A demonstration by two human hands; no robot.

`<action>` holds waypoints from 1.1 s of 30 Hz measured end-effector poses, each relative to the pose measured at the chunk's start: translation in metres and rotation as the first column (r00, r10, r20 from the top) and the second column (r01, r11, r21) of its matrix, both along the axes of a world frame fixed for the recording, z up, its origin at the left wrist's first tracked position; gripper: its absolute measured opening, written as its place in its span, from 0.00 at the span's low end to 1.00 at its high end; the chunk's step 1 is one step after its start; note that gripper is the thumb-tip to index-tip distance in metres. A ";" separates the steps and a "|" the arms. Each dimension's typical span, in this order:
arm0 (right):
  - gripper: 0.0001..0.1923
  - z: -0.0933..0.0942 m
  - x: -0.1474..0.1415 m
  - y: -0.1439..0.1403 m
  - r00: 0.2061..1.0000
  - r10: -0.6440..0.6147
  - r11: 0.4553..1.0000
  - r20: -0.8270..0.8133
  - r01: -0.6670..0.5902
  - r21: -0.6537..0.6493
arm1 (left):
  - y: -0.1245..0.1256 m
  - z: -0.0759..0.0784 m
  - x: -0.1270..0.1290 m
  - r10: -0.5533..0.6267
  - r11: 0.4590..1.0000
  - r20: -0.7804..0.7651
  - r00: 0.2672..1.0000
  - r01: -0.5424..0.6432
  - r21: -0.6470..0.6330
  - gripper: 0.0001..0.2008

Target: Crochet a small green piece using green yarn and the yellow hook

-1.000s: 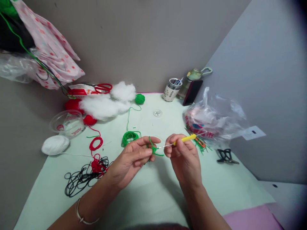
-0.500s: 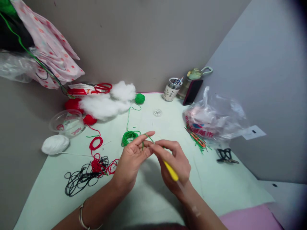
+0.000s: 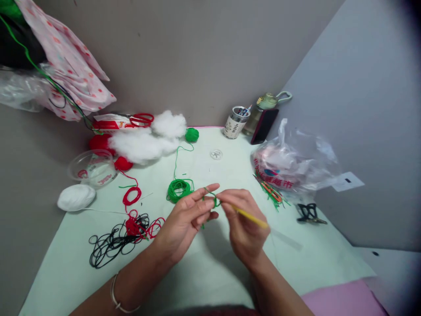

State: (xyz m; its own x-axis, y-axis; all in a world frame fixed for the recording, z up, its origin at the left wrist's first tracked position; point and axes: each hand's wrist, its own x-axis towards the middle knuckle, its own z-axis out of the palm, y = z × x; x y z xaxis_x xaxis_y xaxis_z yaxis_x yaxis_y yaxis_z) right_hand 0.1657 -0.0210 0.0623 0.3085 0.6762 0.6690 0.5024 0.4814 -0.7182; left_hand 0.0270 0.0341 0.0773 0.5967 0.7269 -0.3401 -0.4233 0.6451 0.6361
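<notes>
While fluffy white stuffing (image 3: 141, 147) lies heaped at the back of the desk (image 3: 230, 173) and a loose, round green coil (image 3: 178, 191) rests just beyond your left hand (image 3: 184, 215), that hand, half open, pinches a small loop of green yarn (image 3: 215, 202) between thumb and fingers; your right hand (image 3: 247, 228) is closed pen-like on a slim, smooth yellow handle (image 3: 251, 217); its fingertips meet beside the loop.

Red 超市 stands on the plastic bag (image 3: 291, 159), while lettering on the pen tin (image 3: 234, 126) seems illegible
</notes>
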 end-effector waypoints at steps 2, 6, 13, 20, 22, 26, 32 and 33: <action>0.12 0.003 0.006 0.002 0.978 0.059 0.996 -0.200 -0.070 -0.048 | 0.005 0.002 -0.003 0.025 1.000 0.007 1.000 -0.026 0.015 0.18; 0.10 0.005 0.006 0.005 0.929 0.175 0.976 -0.327 -0.208 -0.068 | 0.004 0.002 -0.004 0.091 0.980 -0.076 0.993 -0.076 0.185 0.18; 0.19 -0.002 0.000 -0.003 0.986 -0.049 0.999 0.158 0.048 0.011 | -0.005 0.001 -0.002 -0.019 0.995 -0.029 0.999 0.021 0.102 0.27; 0.08 0.005 0.013 0.006 0.830 0.192 0.963 -0.524 -0.262 -0.062 | 0.005 0.002 -0.008 0.008 0.986 -0.067 0.998 0.003 0.165 0.17; 0.08 0.003 0.010 0.007 0.812 0.243 0.943 -0.531 -0.327 -0.068 | 0.003 -0.001 -0.006 0.022 0.972 -0.096 0.995 0.001 0.237 0.16; 0.08 0.000 0.005 0.004 0.848 0.265 0.934 -0.458 -0.345 -0.098 | -0.001 -0.005 -0.004 0.014 0.950 -0.092 0.996 0.016 0.313 0.16; 0.08 0.001 0.008 0.005 0.758 0.226 0.927 -0.611 -0.359 -0.103 | 0.000 -0.004 -0.006 0.014 0.934 -0.177 0.984 0.050 0.352 0.16; 0.08 0.002 0.009 0.005 0.741 0.223 0.927 -0.634 -0.363 -0.098 | 0.001 -0.003 -0.006 0.016 0.932 -0.195 0.981 0.056 0.359 0.16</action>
State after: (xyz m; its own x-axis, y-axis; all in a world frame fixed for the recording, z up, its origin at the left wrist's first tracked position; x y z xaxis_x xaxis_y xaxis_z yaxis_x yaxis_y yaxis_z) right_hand 0.1743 -0.0158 0.0642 0.3616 0.8979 0.2510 -0.2088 0.3404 -0.9168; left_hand 0.0207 0.0347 0.0742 0.5625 0.8100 -0.1660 -0.2598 0.3638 0.8945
